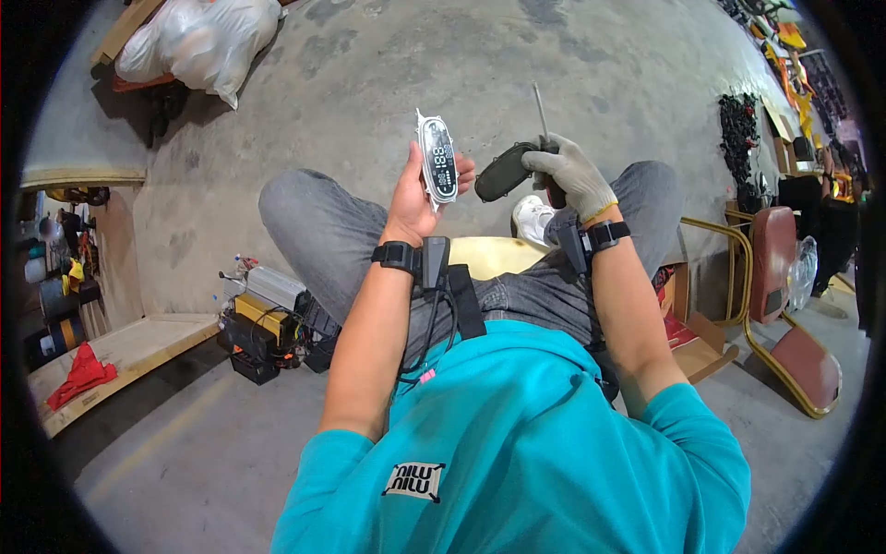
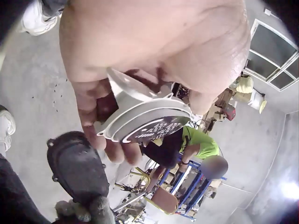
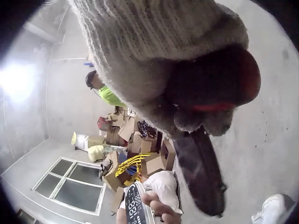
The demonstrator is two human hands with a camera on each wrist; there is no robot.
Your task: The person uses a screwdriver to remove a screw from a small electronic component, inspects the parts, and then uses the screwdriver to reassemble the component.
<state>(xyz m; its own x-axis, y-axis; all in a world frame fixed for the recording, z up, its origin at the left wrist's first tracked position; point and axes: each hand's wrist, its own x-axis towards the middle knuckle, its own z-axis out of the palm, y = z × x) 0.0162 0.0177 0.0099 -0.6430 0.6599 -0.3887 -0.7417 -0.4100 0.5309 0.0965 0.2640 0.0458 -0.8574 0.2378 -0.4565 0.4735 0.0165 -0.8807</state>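
Note:
My bare left hand (image 1: 415, 198) holds an oval display unit (image 1: 438, 159) with a white rim and lit-looking digits, its fingers curled round the edge. In the left wrist view the display (image 2: 154, 123) lies against the palm and fingers. My gloved right hand (image 1: 574, 175) grips a screwdriver (image 1: 541, 109), shaft pointing up, together with a black oval cover (image 1: 505, 173). The right wrist view shows the dark handle (image 3: 215, 79) in the glove (image 3: 154, 56) and the cover (image 3: 201, 172) beyond it. Display and cover are apart.
White bags (image 1: 208, 42) lie at the upper left. A battery-like assembly with wires (image 1: 268, 314) stands left of the legs, near a red cloth (image 1: 83, 376) on a wooden board. Chairs (image 1: 773, 263) and a cardboard box (image 1: 706, 346) are on the right. Another person (image 2: 201, 144) is in the background.

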